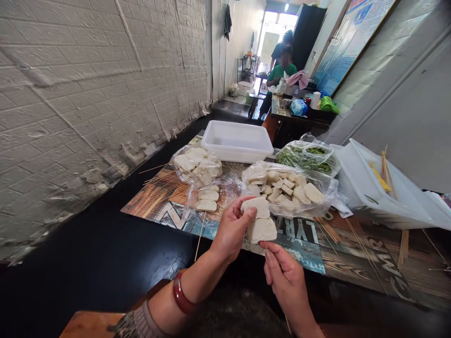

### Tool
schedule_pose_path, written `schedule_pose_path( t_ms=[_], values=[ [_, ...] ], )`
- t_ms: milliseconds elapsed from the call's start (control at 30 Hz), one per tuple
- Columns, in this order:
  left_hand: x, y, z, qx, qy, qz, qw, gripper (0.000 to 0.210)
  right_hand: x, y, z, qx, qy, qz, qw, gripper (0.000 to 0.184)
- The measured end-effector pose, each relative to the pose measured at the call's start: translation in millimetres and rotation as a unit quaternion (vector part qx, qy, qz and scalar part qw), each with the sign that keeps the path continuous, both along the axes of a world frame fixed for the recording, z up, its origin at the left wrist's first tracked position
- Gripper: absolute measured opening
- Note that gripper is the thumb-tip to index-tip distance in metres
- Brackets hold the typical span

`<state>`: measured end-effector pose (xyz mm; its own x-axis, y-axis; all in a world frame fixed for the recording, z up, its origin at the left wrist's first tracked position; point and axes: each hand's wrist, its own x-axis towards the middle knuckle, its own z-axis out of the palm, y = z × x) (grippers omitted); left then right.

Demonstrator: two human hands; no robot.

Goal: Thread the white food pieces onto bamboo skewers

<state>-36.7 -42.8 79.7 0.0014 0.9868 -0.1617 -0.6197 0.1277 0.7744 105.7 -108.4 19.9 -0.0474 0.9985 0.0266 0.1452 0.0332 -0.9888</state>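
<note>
My left hand (229, 232) is closed around a pale, spongy slice (259, 207), thumb on its face and fingers behind. A second slice (262, 231) sits right below it, in line on the same thin wooden skewer (288, 323). My right hand (284, 272) pinches that skewer just under the lower slice; its tail runs down past the palm. Left of my hands, a finished-looking row of similar slices (206, 205) lies on a plastic bag, with a skewer (200, 237) sticking out toward me. Behind my hands, an open clear bag holds cut pale chunks (287, 188).
Another bag of slices (197, 164) lies at the back left, beside loose skewers (160, 178). A white plastic tub (237, 152) stands behind. Bagged greens (308, 157) and a tilted white bin (380, 206) are to the right. People (285, 70) are at a far table.
</note>
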Motion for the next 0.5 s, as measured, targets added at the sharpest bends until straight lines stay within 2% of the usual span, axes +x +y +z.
schedule_pose_path(
  t_ms=[167,300,400,500],
  values=[
    [-8.2,-0.8,4.2,-0.014,-0.029,-0.012,0.999,0.061,3.8,-2.5,-6.7,0.021,0.000,0.003,1.000,0.036],
    [-12.3,0.0,8.2,-0.027,-0.074,-0.065,0.995,0.053,7.3,-5.4,-14.3,0.033,-0.013,0.011,0.999,0.034],
    [-10.9,-1.5,8.6,-0.014,-0.072,-0.102,0.992,0.044,9.7,-6.7,-17.5,0.031,-0.009,0.011,0.999,0.033],
    [-8.4,-5.9,7.4,0.001,-0.031,-0.090,0.995,0.040,11.5,-8.3,-17.7,0.012,0.001,-0.001,1.000,0.033]
  ],
)
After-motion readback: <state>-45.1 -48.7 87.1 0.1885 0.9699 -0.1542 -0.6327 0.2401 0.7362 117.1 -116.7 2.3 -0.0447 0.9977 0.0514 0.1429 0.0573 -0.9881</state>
